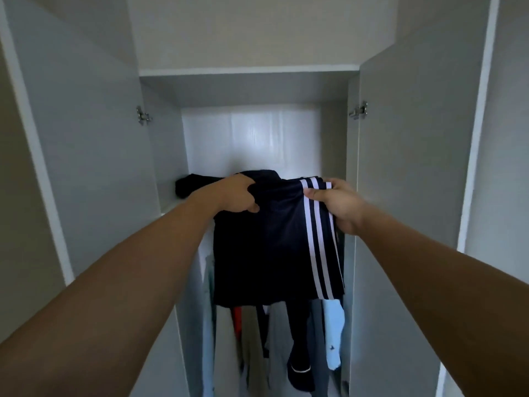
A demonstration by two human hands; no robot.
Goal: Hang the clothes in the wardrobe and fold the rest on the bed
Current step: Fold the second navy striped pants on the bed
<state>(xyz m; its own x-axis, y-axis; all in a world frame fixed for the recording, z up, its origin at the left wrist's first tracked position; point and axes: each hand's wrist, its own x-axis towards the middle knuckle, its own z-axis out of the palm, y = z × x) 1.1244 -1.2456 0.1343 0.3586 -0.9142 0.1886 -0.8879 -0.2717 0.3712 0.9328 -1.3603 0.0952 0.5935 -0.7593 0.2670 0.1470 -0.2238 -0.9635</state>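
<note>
- At the left, the open white wardrobe door stands wide, so my left arm has free room beside it.
- On the white wardrobe shelf a dark bundle of cloth already lies at the left end.
- My left hand has its fingers curled tight around the top edge of the dark navy garment with three white stripes, which hangs in front of the shelf edge.
- My right hand pinches the striped corner.
- Below, several clothes already hang; I judge the task is partly done, and this garment is not yet placed.
- The right door is near my right wrist.
</note>
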